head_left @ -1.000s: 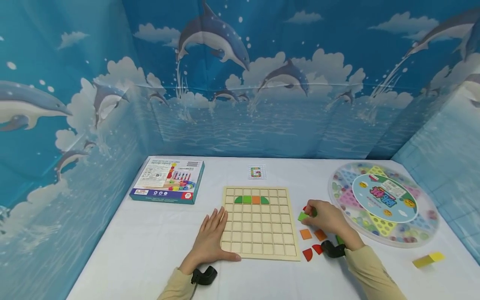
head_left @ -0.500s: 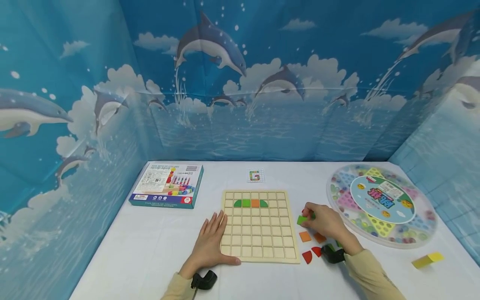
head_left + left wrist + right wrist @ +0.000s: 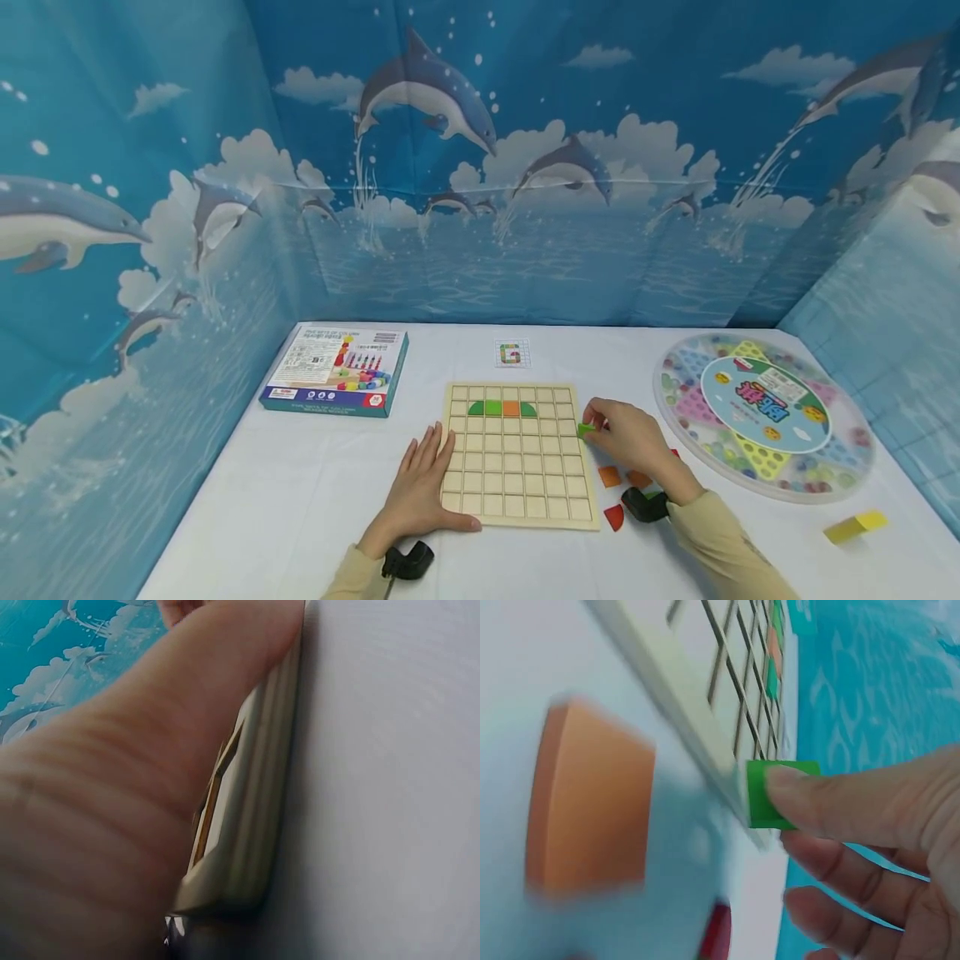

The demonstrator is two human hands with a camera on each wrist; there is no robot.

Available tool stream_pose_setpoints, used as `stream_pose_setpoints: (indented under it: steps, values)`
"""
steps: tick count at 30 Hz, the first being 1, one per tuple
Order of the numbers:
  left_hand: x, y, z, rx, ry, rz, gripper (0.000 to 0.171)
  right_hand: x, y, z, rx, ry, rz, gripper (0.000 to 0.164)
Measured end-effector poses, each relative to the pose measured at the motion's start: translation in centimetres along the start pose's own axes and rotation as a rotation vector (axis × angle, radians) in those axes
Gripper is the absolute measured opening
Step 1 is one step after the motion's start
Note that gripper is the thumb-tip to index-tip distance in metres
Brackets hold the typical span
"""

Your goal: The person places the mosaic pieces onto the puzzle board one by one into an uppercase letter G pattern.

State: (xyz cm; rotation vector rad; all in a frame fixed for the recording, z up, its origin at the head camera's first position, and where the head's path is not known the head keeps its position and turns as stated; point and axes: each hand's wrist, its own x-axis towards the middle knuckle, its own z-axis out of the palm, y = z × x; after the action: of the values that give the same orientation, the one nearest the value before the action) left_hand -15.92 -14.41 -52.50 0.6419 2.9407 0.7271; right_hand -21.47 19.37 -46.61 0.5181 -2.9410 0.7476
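Observation:
My right hand [image 3: 628,435] pinches a green square tile [image 3: 763,796] between thumb and fingers, close by the right edge of the wooden grid board [image 3: 525,475]. With fingers spread, my left hand [image 3: 423,487] rests at the board's left edge, its thumb along the lower left corner. One row near the board's top holds a dark green quarter-round [image 3: 476,408], a light green square [image 3: 492,407], an orange square [image 3: 511,407] and another dark green quarter-round [image 3: 528,409]. Below my right hand lie orange squares [image 3: 610,477] and a red quarter-round [image 3: 613,517], partly hidden by the wrist.
A small pattern card [image 3: 512,353] lies behind the board. The boxed bead set [image 3: 334,369] stands at the back left. To the right sit a round clear marble-game case [image 3: 765,417] and a yellow block [image 3: 855,527].
My right hand has lifted the green square tile from the loose pieces and moved it left to the board's right edge. My left hand stays in place.

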Motion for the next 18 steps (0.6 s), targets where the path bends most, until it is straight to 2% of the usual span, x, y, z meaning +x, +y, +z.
stream_pose_setpoints:
  steps: [10, 18]
  values:
    - [0.0, 0.0, 0.0, 0.015, 0.022, 0.002, 0.131, 3.4, -3.5, 3.8, 0.104, -0.018, -0.098, 0.016]
    - [0.0, 0.0, 0.1, 0.03, 0.031, -0.001, 0.13, 5.1, -5.7, 5.2, 0.214, -0.035, -0.151, 0.013]
